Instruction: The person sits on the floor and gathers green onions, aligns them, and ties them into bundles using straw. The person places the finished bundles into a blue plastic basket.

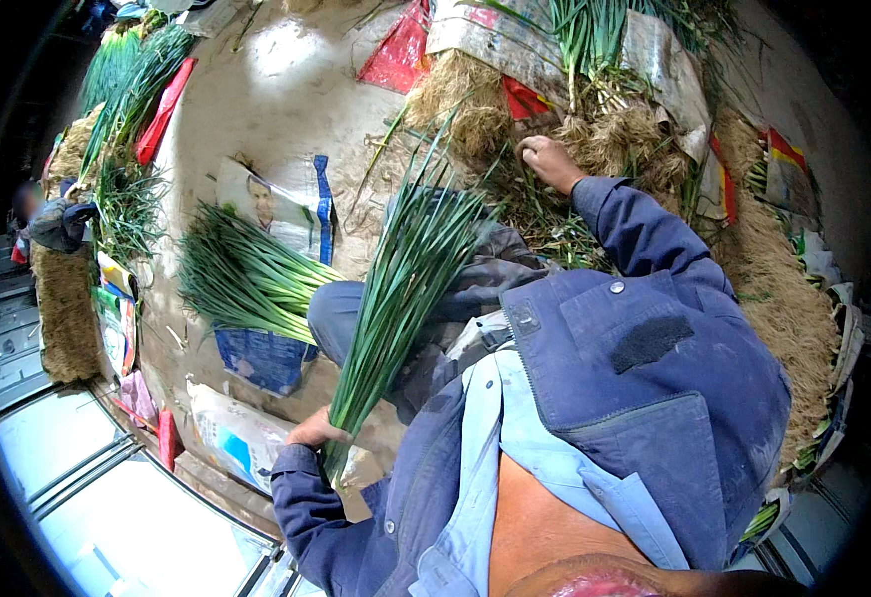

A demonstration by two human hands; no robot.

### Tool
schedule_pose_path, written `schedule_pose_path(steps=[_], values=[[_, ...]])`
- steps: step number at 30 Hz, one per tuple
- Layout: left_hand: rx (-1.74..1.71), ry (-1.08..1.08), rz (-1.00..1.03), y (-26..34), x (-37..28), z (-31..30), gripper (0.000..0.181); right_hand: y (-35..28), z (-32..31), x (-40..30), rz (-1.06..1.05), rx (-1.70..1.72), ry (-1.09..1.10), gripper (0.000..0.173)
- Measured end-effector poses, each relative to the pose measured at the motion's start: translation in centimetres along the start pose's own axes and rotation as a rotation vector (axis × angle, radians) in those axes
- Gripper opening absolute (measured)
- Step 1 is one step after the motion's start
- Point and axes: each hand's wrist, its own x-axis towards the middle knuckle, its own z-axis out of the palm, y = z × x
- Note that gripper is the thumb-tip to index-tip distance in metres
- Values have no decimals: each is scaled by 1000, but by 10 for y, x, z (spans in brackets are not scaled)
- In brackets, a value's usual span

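My left hand (320, 429) is shut around the lower stems of a long bunch of green onions (406, 276), whose leaves point up and away over my knee. My right hand (551, 160) is stretched out, fingers curled, beside the fibrous roots (473, 104) of a heap of onions; whether it pinches anything cannot be told. Loose leaves and trimmings (555, 239) lie below that hand. A second bunch of green onions (249, 269) rests to the left of my knee, over a printed plastic sheet (279, 201) and a blue sack piece (264, 358).
Upright onions (588, 30) stand wrapped in sacking (495, 33) at the top. A long row of onions, roots outward (771, 313), runs along the right. At far left a person (58, 220) is beside more onions (137, 82). A white printed sack (234, 433) lies near my left sleeve.
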Motion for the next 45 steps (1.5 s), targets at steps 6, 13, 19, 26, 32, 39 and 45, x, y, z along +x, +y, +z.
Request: schedule_pose_path(steps=[6, 13, 19, 26, 32, 39, 45], values=[[242, 47, 7, 0, -3, -7, 60, -76, 17, 38, -404, -256, 43, 67], [278, 69, 61, -17, -20, -18, 73, -108, 73, 96, -772, -485, -257, 79], [339, 109, 17, 21, -37, -2, 70, -89, 85, 115, -712, -495, -674, 28], [271, 103, 67, 20, -50, -4, 70, -95, 8, 100, -566, -229, -623, 20], [385, 144, 74, -8, -45, -21, 72, -36, -65, 67, -440, -289, -543, 17], [334, 147, 30, 12, -44, -14, 68, 54, -118, 35, -418, -470, -401, 18], [371, 159, 19, -6, -50, -8, 63, 35, -123, 1, -77, -582, -424, 20]])
